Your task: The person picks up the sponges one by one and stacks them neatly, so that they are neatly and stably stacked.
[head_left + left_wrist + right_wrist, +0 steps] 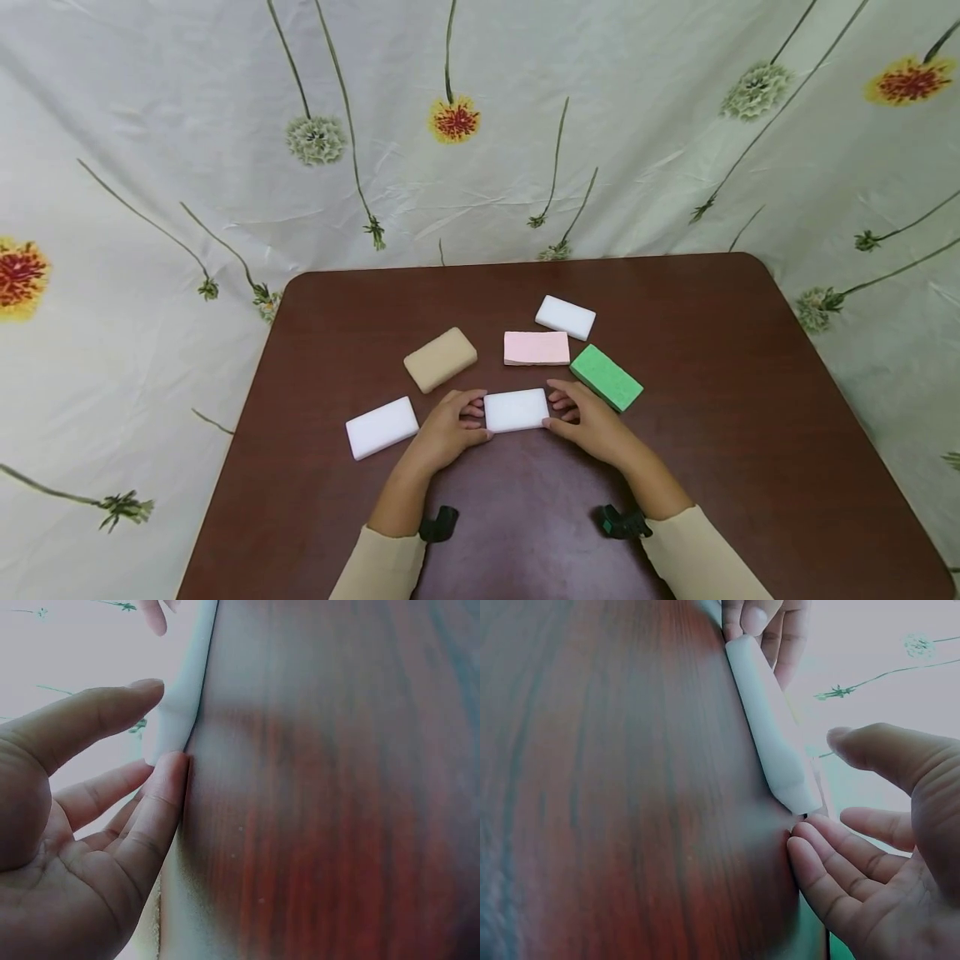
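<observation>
A white rectangular sponge [517,411] lies flat on the table between both hands. At its left end is my left hand [450,429], thumb and fingers spread apart; in the left wrist view the fingertips [171,769] come right up to the sponge's end. My right hand [591,423] lies at the opposite end in the same way. The right wrist view shows its fingertips [804,844] resting by the table just beside the sponge's corner, with the thumb raised away. Neither hand curls round the sponge.
Left of the left hand lies another white sponge [382,427], with a beige sponge [440,360] behind it. A pink sponge [536,348] and a third white sponge [566,317] lie farther back. Close to the right hand is a green sponge [606,377]. A flowered curtain [480,183] hangs behind the brown table [750,433].
</observation>
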A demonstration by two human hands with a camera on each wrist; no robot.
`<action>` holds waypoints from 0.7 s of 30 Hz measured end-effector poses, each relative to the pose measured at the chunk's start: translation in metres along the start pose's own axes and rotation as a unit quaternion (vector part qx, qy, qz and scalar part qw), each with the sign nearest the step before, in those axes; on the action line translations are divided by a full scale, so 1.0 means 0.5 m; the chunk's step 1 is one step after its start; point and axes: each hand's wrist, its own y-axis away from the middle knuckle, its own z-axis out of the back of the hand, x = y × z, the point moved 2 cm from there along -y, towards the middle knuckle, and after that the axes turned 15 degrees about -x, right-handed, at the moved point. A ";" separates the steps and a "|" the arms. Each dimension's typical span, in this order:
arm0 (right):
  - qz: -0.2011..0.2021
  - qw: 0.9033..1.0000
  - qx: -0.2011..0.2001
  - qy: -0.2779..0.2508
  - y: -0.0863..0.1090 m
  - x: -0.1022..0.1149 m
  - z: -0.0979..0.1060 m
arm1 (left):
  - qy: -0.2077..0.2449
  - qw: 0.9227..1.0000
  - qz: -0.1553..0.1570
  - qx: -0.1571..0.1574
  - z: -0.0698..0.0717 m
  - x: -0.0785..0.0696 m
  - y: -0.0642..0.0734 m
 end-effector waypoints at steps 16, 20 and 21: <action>0.026 0.994 -0.093 -0.048 -0.004 0.006 0.031 | -0.004 1.000 0.000 -0.002 -0.002 0.002 -0.001; 0.024 0.992 -0.108 -0.056 -0.006 0.004 0.042 | -0.003 1.000 -0.001 -0.002 -0.003 0.003 -0.001; 0.024 0.992 -0.112 -0.057 -0.006 0.004 0.044 | -0.002 1.000 -0.001 -0.002 -0.002 0.003 -0.001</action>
